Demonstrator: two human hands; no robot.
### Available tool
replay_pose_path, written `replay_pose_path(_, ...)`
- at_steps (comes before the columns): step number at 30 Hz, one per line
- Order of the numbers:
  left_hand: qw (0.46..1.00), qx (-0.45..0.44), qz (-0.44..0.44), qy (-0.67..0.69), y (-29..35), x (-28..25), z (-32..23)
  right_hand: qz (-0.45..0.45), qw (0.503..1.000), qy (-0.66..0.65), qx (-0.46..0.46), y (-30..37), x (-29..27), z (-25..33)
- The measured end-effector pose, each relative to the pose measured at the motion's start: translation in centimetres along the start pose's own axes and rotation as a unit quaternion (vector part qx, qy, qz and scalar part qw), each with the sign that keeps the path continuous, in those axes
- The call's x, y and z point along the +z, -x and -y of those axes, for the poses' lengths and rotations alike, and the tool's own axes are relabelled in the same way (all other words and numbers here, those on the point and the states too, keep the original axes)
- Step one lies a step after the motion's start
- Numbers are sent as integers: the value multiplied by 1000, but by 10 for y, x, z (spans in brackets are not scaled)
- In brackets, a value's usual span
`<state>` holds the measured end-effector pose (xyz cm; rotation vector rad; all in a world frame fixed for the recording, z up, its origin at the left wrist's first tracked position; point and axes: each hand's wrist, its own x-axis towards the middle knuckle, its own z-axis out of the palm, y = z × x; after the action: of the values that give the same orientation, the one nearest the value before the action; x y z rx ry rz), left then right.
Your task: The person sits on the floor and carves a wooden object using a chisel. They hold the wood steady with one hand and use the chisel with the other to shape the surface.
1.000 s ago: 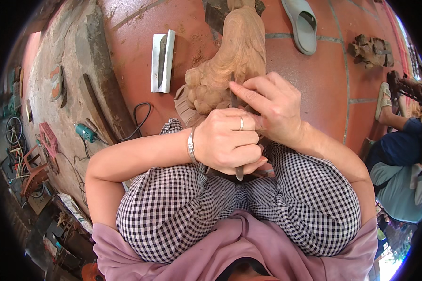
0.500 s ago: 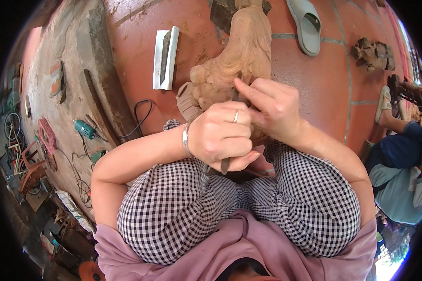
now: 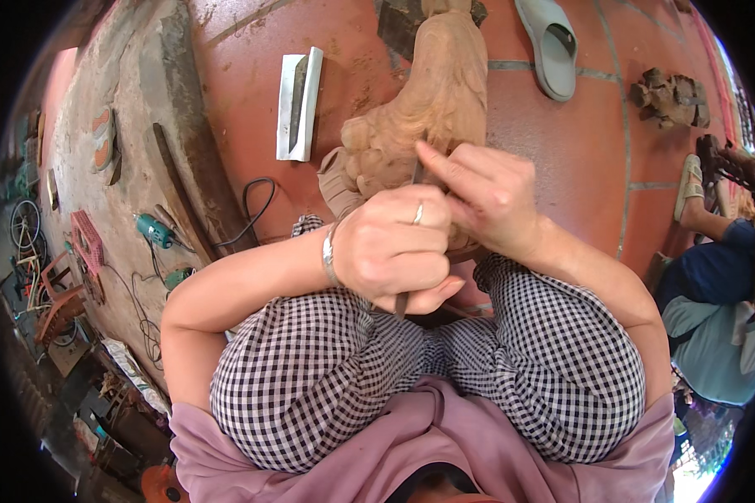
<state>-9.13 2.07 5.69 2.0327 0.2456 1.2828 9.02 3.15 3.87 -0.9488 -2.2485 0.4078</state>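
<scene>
Curled tight, the fingers of my left hand (image 3: 394, 256) wrap the dark handle of a carving tool (image 3: 403, 303), its butt poking out below my thumb, a ring on one finger and a bracelet (image 3: 329, 256) at the wrist. Just right of it my right hand (image 3: 486, 197) has its fingers half bent, the forefinger stretched along the thin blade and pressing it against the wooden carving (image 3: 432, 109), which lies on the red tiled floor (image 3: 235, 75) and reaches my knees. Far left I see a pink crate (image 3: 86, 241) and two teal power tools (image 3: 155, 230). Left of the carving lies a white angled metal piece (image 3: 298, 105); I read no labels anywhere. Further right a grey sandal (image 3: 549, 46), then another person (image 3: 717, 277) sitting at the edge.
</scene>
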Motion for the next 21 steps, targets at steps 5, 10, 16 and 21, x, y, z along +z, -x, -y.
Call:
replay_pose_path(5, 1000, -10, 1, 13, 3, -6, 2, 8, 999, -42, 26, 5, 3, 4)
replay_pose_path(10, 1000, 1, 2, 23, 3, -1, -2, 33, 998, -48, 13, 13, -1, 3)
replay_pose_path(16, 1000, -5, 5, 28, 4, -8, 2, 42, 998, -53, 8, 12, -1, 3)
replay_pose_path(21, 999, -7, -12, 39, 7, -9, -6, 86, 994, -60, -8, 6, -5, 7)
